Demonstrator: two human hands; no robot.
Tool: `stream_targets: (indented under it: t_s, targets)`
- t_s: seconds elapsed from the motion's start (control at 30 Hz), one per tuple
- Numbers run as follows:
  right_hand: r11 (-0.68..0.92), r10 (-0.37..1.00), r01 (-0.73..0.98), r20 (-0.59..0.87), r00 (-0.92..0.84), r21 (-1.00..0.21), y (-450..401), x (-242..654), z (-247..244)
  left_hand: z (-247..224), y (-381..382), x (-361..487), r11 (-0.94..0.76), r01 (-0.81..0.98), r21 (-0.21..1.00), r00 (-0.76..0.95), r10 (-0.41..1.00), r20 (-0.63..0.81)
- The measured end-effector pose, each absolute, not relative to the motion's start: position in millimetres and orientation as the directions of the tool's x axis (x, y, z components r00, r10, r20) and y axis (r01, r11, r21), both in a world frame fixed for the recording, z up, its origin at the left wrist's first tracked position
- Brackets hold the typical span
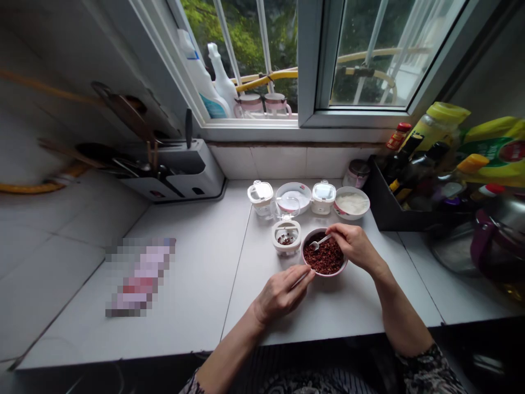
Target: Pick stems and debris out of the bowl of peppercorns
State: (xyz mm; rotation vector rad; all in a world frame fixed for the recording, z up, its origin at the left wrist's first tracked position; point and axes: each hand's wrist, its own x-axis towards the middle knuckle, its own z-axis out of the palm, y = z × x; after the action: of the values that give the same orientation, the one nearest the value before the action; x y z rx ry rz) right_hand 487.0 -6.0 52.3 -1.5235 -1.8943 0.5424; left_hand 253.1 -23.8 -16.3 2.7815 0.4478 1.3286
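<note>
A bowl (324, 272) filled with dark red flakes stands on the white counter. My right hand (353, 243) pinches the handle of a small white spoon (321, 242), whose tip rests over the flakes. At the bowl's lower left rim is my left hand (285, 290), its fingers held together against the edge. Just left of the bowl, a clear jar with a white rim (286, 249) has its lid raised and some dark flakes inside. Behind it are two closed clear jars (261, 198) (324, 198), a bowl of white grains (293, 198) and another bowl of white contents (351, 203).
A cutlery holder (192, 175) stands at the back left. Blurred pink packaging (143, 273) lies on the left counter. At the right are a dark box of bottles (394, 210), a small lidded jar (356, 174) and a purple-handled pot (498, 241). Spray bottles (223, 82) stand on the windowsill.
</note>
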Motion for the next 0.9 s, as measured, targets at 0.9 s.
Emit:
stream_targets:
  t_s: [0.9]
  targets:
    - [0.246,0.958,0.775,0.269,-0.102,-0.582,-5.4,487.9,48.7,-16.1,-24.8,253.3,-0.957,0.245,0.154,0.588,0.273,0.761]
